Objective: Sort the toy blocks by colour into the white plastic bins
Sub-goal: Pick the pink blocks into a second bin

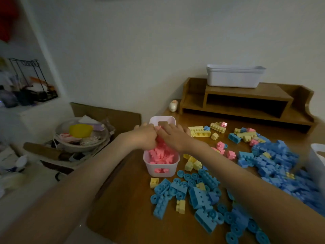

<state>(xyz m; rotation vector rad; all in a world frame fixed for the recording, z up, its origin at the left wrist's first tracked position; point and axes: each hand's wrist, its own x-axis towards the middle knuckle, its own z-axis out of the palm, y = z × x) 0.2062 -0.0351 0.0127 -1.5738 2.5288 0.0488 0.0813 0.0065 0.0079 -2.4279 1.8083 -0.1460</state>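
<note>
Wooden desk (pixel 123 208), sorting barely a third done, we judge: nearer than the white bin (pixel 161 166), blue blocks (pixel 202 196) lie loose; over it our left hand (pixel 146 136) curls round pink blocks (pixel 161 154), right hand (pixel 173 136) unclear (fingers hidden); beyond it, yellow blocks (pixel 199 131) and stacked bins (pixel 233 77) wait.

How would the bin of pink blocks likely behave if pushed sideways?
The bin looks like thin, rigid plastic, so it would probably slide rather than bend. Its load of pink blocks likely keeps it from tipping. It stands near the left edge of the table, so a leftward push might send it off.
</note>
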